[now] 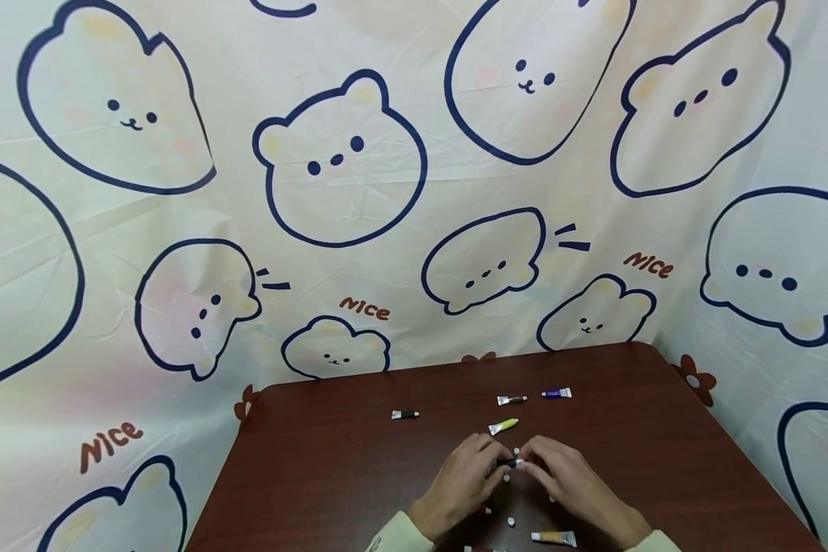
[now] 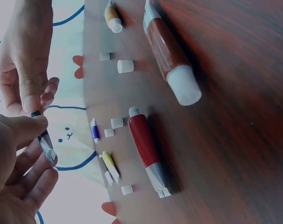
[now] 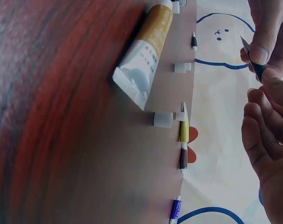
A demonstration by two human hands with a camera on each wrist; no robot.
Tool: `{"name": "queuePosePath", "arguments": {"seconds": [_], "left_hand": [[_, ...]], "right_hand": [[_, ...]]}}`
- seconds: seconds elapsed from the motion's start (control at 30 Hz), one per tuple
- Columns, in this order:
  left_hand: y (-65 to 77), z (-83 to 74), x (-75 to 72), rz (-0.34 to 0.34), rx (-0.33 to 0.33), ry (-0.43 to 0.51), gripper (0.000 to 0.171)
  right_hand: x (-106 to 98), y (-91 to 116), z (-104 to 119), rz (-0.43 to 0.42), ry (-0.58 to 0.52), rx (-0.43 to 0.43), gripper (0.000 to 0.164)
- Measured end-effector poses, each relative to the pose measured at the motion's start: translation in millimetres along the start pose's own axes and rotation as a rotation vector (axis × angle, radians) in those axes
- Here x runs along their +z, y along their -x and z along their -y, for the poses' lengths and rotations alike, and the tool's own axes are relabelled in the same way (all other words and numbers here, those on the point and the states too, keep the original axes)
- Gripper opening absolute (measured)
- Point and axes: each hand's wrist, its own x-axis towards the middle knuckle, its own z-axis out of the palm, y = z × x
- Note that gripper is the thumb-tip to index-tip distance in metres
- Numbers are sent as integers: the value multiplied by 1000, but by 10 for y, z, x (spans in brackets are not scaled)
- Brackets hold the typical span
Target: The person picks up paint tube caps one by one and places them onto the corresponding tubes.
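Above the table, my left hand [image 1: 458, 479] holds a small dark paint tube [image 2: 45, 137] by its body between thumb and fingers. My right hand [image 1: 576, 477] pinches the tube's other end, where the fingertips hide most of the cap. Under the hands, several loose white caps [image 2: 125, 66] lie scattered on the table. A red paint tube [image 2: 144, 140] lies there with its threaded neck bare. Near it is a brown paint tube [image 2: 167, 46] with a white cap on. By my right wrist lies an ochre paint tube [image 3: 153, 28].
Farther back on the dark wooden table [image 1: 331, 460] lie a yellow tube [image 1: 504, 426], a dark brown tube [image 1: 512, 400], a purple tube [image 1: 556, 393] and a dark green or black tube [image 1: 405, 415]. A cartoon-printed cloth [image 1: 386, 192] hangs behind the table.
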Motion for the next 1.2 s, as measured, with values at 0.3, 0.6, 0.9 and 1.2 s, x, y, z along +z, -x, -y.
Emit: {"name": "queuePosePath", "arguments": {"seconds": [0.3, 0.6, 0.9, 1.2], "left_hand": [[12, -25, -6, -3, 16, -23, 18], [37, 2, 12, -17, 22, -24, 18], [41, 90, -4, -24, -37, -27, 18], [113, 157, 12, -18, -79, -23, 16]], "right_hand": [[-23, 12, -29, 46, 17, -3, 13], [15, 47, -38, 11, 59, -18, 19], [-38, 85, -116, 20, 119, 47, 23], [-40, 215, -209, 40, 167, 31, 27]]}}
